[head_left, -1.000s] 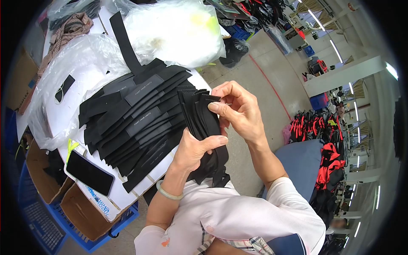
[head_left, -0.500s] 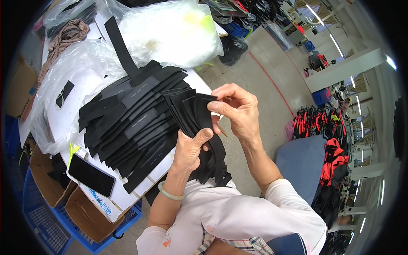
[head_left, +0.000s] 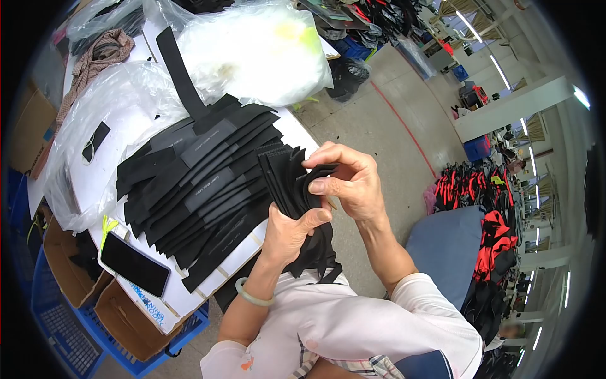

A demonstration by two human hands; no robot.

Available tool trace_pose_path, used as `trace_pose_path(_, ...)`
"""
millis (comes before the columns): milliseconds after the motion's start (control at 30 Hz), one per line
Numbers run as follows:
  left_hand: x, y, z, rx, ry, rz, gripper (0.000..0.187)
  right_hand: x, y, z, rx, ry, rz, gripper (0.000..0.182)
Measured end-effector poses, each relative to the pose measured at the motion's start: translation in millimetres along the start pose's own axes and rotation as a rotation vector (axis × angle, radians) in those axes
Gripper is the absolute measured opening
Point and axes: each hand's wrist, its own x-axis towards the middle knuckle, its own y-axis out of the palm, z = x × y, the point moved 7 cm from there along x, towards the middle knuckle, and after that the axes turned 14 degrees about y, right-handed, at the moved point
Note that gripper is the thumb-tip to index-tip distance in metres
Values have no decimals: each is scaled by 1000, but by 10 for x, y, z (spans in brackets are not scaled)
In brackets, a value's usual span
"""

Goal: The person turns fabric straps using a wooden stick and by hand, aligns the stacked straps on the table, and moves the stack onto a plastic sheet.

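A bundle of black fabric strips (head_left: 284,183) is fanned out between my hands, its lower ends hanging over my lap. My left hand (head_left: 289,235) wraps round the bundle from below, thumb on top. At the upper right of the bundle, my right hand (head_left: 347,180) pinches strip ends between thumb and fingers. Beside them on the white table (head_left: 295,129) lies a wide overlapping pile of black strips (head_left: 202,183) with printed grey labels. One long strip (head_left: 180,72) sticks out from the pile's top.
A phone (head_left: 134,264) lies near the table's front edge. Clear plastic bags (head_left: 126,95) and a bag of white material (head_left: 252,54) are behind the pile. Cardboard boxes (head_left: 129,319) sit in a blue crate (head_left: 66,335) at lower left. A blue-grey cover (head_left: 445,246) is at right.
Both hands have moved slightly down with the bundle. My right hand has shifted a little left, and the strip ends at its fingertips are now more bunched together.
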Motion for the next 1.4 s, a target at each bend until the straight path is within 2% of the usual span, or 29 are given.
trace_pose_path(100, -12, -2, 16, -55, 17, -12, 48, -49, -20, 7, 126, -26, -115, 40)
trace_pose_path(133, -15, -1, 28, -76, 12, -11, 50, -45, -1, 11, 88, -48, -79, 39)
trace_pose_path(267, -30, -10, 88, -217, -45, -33, 57, -31, 8, -53, 19, 99, -83, 37)
trace_pose_path(333, -22, -31, 68, -134, -8, -58, 54, -27, 17, -105, 39, 168, -96, 38)
trace_pose_path(433, -7, -112, 57, 43, 30, -83, 55, -34, 36, -136, -142, -55, -150, 47)
trace_pose_path(467, -6, -142, 57, 110, 38, -90, 57, -61, 28, -169, -150, 15, -184, 50)
trace_pose_path(567, 20, -100, 33, 113, 50, -62, 50, -99, 59, -183, -51, 169, -249, 47)
trace_pose_path(667, 29, -144, 67, 232, 56, -20, 45, -115, 55, -166, 18, 128, -293, 38)
trace_pose_path(767, 7, -107, 28, 211, 77, -45, 40, -126, 59, -181, 170, 79, -334, 36)
trace_pose_path(867, 7, -99, 22, 174, 107, -61, 39, -155, 90, -114, 239, 60, -373, 37)
trace_pose_path(1000, 29, -60, -30, 117, 115, -126, 37, -143, 4, -192, 156, 75, -367, 44)
trace_pose_path(1100, 36, -43, -34, 57, 87, -131, 44, -138, 17, -199, 190, 43, -382, 44)
trace_pose_path(1200, 31, -97, 9, 66, 108, -127, 39, -146, 50, -181, 208, 24, -397, 46)
trace_pose_path(1300, -5, -99, 8, 229, 169, -3, 35, -153, 18, -193, 181, 11, -365, 47)
trace_pose_path(1400, 13, -120, 20, 80, 80, -109, 34, -120, 9, -178, 219, -6, -354, 48)
